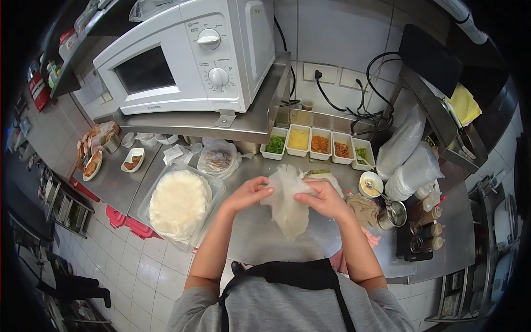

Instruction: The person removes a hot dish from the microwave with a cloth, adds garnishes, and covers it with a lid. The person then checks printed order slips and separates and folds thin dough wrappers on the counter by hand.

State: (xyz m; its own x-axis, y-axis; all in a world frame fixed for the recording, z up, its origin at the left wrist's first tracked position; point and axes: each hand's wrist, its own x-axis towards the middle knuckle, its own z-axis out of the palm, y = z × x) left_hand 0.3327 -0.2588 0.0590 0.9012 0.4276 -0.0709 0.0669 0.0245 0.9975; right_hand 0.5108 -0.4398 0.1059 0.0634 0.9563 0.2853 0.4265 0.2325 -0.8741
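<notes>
A thin, translucent white wrapper sheet [290, 213] hangs between my hands over the steel counter, its lower end drooping to a point. My left hand [250, 193] pinches its left edge. On the opposite edge, the thumb and fingers of my right hand [323, 198] grip the sheet. To the left, a clear plastic container [217, 206] holds a thick round stack of similar pale sheets [180, 202]. Just beyond my right hand lies a pale item with something green [318, 172] on it, partly covered by the hand.
A row of white tubs holds chopped greens [275, 144], yellow filling [298, 139] and orange-brown fillings [321, 144]. A bowl with a spoon [370, 184], a metal cup [394, 214] and sauce bottles [433, 229] stand right. The microwave [191, 61] sits on a shelf above.
</notes>
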